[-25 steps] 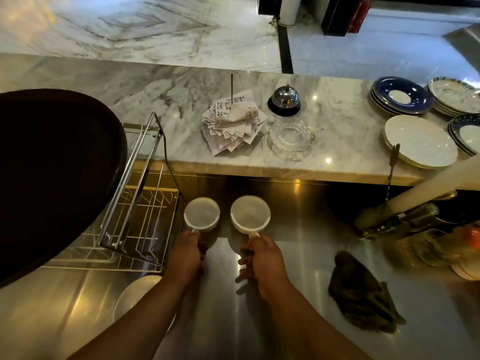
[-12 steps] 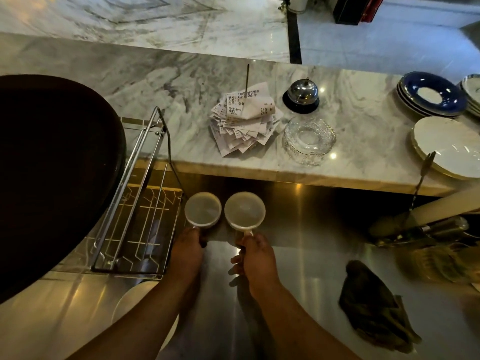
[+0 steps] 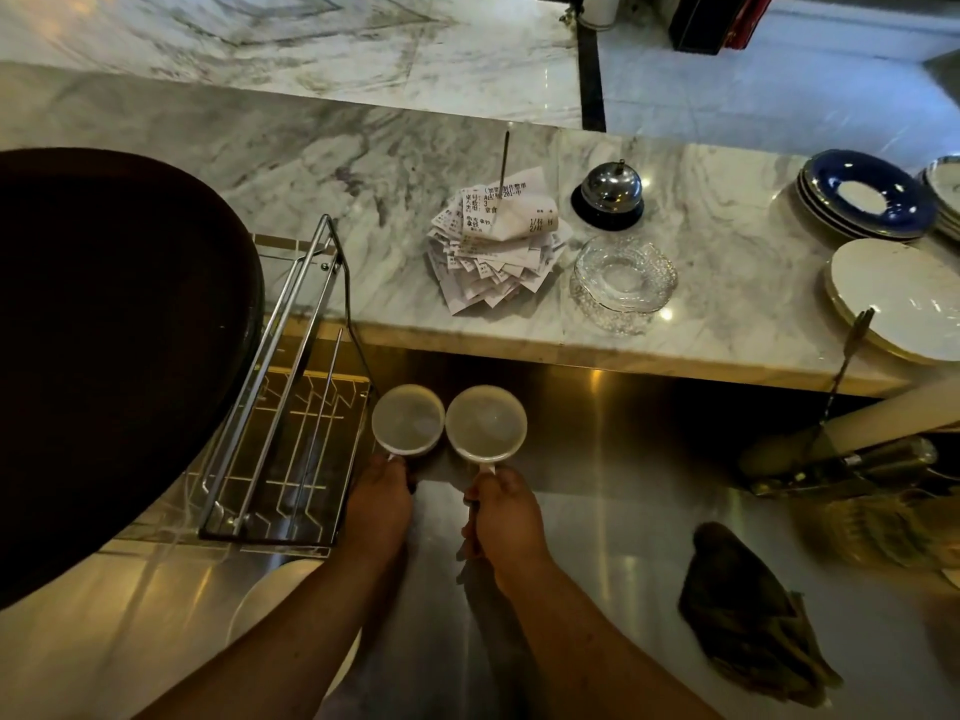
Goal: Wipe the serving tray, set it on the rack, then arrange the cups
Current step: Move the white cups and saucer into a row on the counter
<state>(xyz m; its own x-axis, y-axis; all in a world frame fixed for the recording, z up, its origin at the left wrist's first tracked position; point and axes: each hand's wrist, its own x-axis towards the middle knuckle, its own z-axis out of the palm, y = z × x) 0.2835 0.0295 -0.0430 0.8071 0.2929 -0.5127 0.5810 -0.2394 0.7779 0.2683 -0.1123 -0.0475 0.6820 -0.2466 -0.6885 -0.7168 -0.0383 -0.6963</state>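
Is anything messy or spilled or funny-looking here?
Nothing looks spilled or broken. The left cup and the right cup stand upright side by side. The only untidy bits: the dark cloth lies crumpled on the steel counter, and the receipts fan out every which way.

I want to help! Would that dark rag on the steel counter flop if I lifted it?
Probably floppy: the rag lies crumpled in soft folds. Likely light, being thin cloth lying flat, so it shouldn't roll.
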